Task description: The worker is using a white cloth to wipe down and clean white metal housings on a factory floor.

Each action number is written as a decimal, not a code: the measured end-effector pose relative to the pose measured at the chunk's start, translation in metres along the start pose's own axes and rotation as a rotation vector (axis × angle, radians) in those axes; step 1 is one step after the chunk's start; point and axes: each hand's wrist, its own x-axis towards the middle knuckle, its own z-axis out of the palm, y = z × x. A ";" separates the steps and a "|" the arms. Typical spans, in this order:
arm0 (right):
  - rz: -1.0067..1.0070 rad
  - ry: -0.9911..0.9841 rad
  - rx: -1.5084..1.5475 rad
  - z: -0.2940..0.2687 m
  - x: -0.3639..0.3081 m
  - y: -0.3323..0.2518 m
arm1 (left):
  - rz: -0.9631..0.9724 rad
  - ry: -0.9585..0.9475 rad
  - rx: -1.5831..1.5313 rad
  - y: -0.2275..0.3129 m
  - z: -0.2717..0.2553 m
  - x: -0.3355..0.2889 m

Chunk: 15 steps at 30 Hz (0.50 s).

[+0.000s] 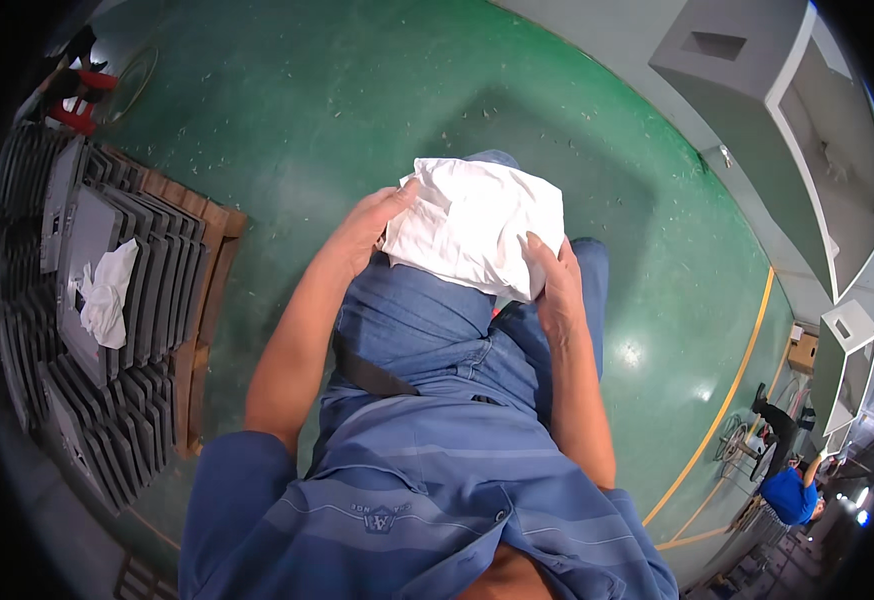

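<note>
A white cloth, creased and spread out flat, is held in front of me above my thighs. My left hand grips its left edge, the thumb lying on top and the fingers hidden beneath. At the lower right edge my right hand pinches the cloth, with the thumb over it and the other fingers behind. Whether anything lies under the cloth is hidden.
On the left, dark grey panels stand stacked on a wooden pallet, with a crumpled white cloth on them. A large grey cabinet is at the right. A person in blue works far right. Debris dots the green floor.
</note>
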 end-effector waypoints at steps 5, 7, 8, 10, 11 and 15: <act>-0.155 0.048 -0.091 0.020 -0.014 -0.014 | 0.015 -0.146 -0.041 0.004 0.010 0.012; -0.211 0.081 -0.120 0.020 -0.013 -0.013 | 0.066 -0.146 -0.112 0.003 0.017 0.011; -0.241 0.126 -0.171 0.020 -0.011 -0.013 | 0.095 -0.145 -0.148 0.003 0.020 0.011; -0.300 0.213 -0.274 0.020 -0.008 -0.013 | 0.116 -0.085 -0.154 0.000 0.027 0.013; -0.302 0.237 -0.322 0.024 -0.011 -0.017 | 0.129 -0.052 -0.158 -0.001 0.028 0.014; -0.341 0.262 -0.511 0.044 -0.020 -0.042 | 0.156 0.079 -0.188 -0.004 0.031 0.015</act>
